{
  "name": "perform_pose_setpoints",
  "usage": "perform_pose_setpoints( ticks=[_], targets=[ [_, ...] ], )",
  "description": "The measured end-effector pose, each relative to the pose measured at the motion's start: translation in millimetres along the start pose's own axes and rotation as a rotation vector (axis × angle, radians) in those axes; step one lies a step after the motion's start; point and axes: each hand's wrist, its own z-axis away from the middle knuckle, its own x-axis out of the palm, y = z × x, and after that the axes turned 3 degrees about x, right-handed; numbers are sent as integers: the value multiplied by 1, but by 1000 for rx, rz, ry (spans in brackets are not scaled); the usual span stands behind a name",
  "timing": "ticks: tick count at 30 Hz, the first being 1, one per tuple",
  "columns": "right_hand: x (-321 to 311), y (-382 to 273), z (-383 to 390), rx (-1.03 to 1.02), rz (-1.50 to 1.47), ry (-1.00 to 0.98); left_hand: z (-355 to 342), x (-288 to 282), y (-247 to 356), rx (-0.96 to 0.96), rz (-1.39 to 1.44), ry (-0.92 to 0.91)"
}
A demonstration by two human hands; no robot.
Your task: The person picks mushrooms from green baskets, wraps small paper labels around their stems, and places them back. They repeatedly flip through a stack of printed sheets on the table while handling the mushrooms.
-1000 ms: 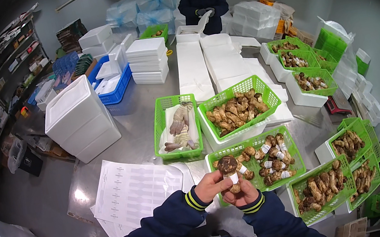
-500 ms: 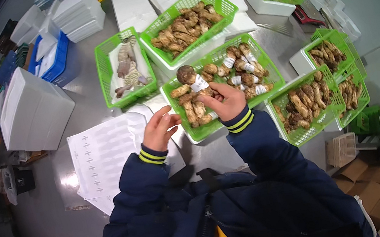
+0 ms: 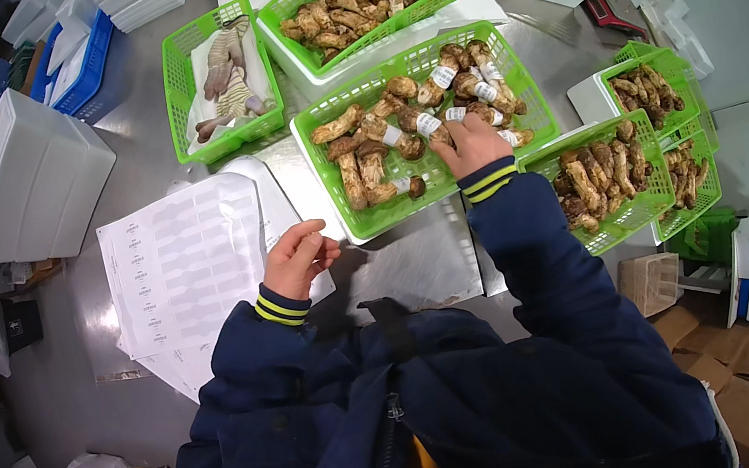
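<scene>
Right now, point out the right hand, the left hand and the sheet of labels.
right hand (image 3: 471, 145), head view, back of the hand
left hand (image 3: 295, 260), head view, knuckles
sheet of labels (image 3: 184, 262), head view, middle of the sheet

Bright, even overhead light glares off the steel table (image 3: 420, 266); fisheye bends edges, dark rim.
</scene>
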Motion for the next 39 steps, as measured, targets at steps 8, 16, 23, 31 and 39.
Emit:
perform_pose_setpoints(
  ticks=[8, 16, 23, 31, 39],
  targets=[
    [16, -5, -20, 18, 200, -217, 26, -11, -24, -33, 84, 64],
    [-24, -77, -1, -115, -91, -142, 56, -49, -23, -40, 83, 144],
    [37, -226, 29, 14, -810, -511, 79, -118, -11, -49, 113, 117],
    [146, -337, 62, 217, -957, -929, 133, -291, 6, 124, 107, 541],
    [212, -422, 88, 9, -959, -1016, 186, -429, 0, 393, -834, 1260]
  ],
)
